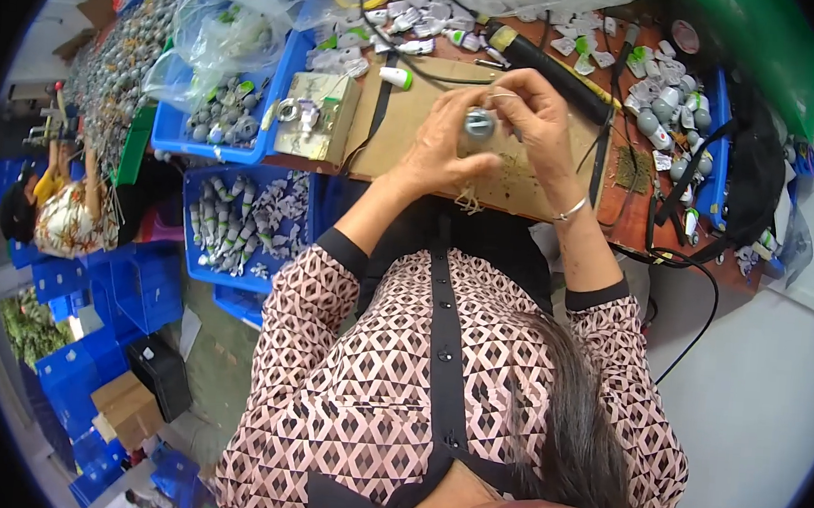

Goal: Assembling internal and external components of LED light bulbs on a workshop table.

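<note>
Over the cardboard sheet (416, 127) at the middle of the tabletop (617, 221), both hands meet around one small round metal part (477, 123). The left hand (438, 148) cups the part from the left and below, its fingers curled about it. The right hand (530, 121) closes on it from the right, thumb and fingertips pinching near its top; a thin wire appears to loop off the fingertips, though it is too fine to confirm. A silver bangle (571, 209) sits on the right wrist. The part is held clear of the cardboard, between the two hands.

Just left of the hands, a small white-and-green cap (396, 77) lies on the cardboard. Beside the cardboard's left edge stands a worn metal fixture block (315, 115). Behind the hands, a black cylindrical tool with a yellow band (543, 65) lies diagonally, with black cables running past it. White-and-green parts (663, 102) are scattered across the right side of the tabletop, mixed with grey round pieces.

To the left, a blue tray (175, 134) holds grey metal parts, and a second blue bin (200, 273), lower down, holds white-and-green parts. Clear plastic bags (225, 24) rest above the tray. Further left, another person (56, 211) in a patterned top sits among stacked blue crates (87, 373).
</note>
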`<state>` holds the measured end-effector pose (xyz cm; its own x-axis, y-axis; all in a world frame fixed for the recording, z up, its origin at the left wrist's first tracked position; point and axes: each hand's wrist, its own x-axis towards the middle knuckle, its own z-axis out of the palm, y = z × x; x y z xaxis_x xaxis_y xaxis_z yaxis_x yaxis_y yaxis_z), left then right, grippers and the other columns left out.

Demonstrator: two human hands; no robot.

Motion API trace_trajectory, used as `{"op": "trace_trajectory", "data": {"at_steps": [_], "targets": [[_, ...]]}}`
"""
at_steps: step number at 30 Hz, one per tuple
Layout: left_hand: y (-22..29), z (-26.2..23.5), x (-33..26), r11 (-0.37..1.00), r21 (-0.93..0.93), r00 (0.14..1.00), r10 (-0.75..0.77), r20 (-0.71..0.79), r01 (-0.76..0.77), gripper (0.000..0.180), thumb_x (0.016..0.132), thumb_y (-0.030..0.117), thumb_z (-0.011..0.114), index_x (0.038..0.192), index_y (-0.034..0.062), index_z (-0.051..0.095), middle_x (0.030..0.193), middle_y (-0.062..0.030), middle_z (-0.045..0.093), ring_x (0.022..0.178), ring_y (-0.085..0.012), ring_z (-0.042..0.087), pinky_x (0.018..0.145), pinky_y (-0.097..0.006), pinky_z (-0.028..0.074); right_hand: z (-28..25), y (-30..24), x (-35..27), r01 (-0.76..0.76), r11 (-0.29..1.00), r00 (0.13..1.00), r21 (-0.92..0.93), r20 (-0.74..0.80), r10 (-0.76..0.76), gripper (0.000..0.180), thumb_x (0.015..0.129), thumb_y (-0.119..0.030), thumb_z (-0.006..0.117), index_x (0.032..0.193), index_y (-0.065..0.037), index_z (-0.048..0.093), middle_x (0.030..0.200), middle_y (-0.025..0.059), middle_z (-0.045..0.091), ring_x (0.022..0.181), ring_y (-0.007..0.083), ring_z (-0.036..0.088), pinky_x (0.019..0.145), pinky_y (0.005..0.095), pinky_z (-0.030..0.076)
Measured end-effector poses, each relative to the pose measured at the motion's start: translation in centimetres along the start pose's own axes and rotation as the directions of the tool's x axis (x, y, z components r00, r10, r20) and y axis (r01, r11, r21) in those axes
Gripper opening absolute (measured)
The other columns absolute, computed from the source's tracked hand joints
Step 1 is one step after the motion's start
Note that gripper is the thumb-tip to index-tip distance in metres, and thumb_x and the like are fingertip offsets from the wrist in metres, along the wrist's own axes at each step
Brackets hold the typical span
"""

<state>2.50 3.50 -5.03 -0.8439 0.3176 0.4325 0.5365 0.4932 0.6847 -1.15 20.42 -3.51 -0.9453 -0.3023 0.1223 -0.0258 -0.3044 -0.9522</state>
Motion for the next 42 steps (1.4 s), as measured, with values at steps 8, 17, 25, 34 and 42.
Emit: {"op": "trace_trajectory", "data": {"at_steps": [8,17,25,34,42], "targets": [[-2.4,-2.8,-0.1,0.926,0.373,0.993,-0.019,-0.116,0.062,0.042,0.074,0.017,0.072,0.113,0.0067,0.058,0.099,-0.0139,0.06,0.093,-0.033,0.057,0.081,-0.042,0.043,-0.8,2.5,2.3,0.216,0.709,0.975,-0.671,0.193,-0.115,0.024,0.083,-0.017,0.066,0.1,-0.001,0.063,0.088,0.0102,0.065,0.079,0.0218,0.063,0.071,0.0329,0.05],[-3.6,-2.8,-2.5,0.922,0.361,0.991,-0.13,-0.043,0.137,0.055,0.071,0.018,0.075,0.121,0.0069,0.054,0.099,-0.0098,0.057,0.094,-0.0295,0.053,0.083,-0.041,0.041,-10.6,-0.3,7.7,0.079,0.079,0.9,-0.994,0.037,-0.435,0.018,0.082,-0.021,0.065,0.091,-0.006,0.071,0.098,0.0123,0.068,0.094,0.0322,0.061,0.083,0.0406,0.048],[-3.8,-2.4,-3.4,0.931,0.351,0.992,-0.064,-0.11,0.098,0.045,0.073,0.015,0.073,0.113,0.0034,0.057,0.101,-0.0132,0.058,0.095,-0.0314,0.054,0.085,-0.042,0.043,-9.6,-0.5,13.4,-0.147,-0.452,0.988,-0.88,-0.104,-0.118,0.027,0.078,-0.027,0.068,0.095,-0.006,0.073,0.106,0.0145,0.068,0.108,0.0307,0.059,0.09,0.0423,0.048],[-1.8,-3.4,-3.8,0.935,0.353,0.982,0.032,-0.187,0.037,0.046,0.069,0.019,0.077,0.111,0.0096,0.06,0.114,-0.0107,0.054,0.11,-0.032,0.048,0.094,-0.044,0.039,-13.0,-1.8,10.0,-0.055,-0.102,0.823,-0.993,0.013,-0.568,0.029,0.088,-0.026,0.06,0.096,0.0,0.069,0.084,0.0123,0.07,0.077,0.0268,0.067,0.071,0.0389,0.052],[-1.0,-2.5,-4.7,0.893,0.419,0.985,0.128,0.116,-0.165,0.026,0.067,0.025,0.079,0.089,0.0193,0.069,0.123,-0.0043,0.054,0.124,-0.0302,0.042,0.104,-0.047,0.031,-9.1,-2.0,4.3,-0.132,0.931,0.96,-0.34,-0.279,0.035,0.02,0.092,-0.022,0.063,0.102,-0.005,0.067,0.084,-0.003,0.065,0.072,0.004,0.056,0.061,0.0193,0.043]]}}
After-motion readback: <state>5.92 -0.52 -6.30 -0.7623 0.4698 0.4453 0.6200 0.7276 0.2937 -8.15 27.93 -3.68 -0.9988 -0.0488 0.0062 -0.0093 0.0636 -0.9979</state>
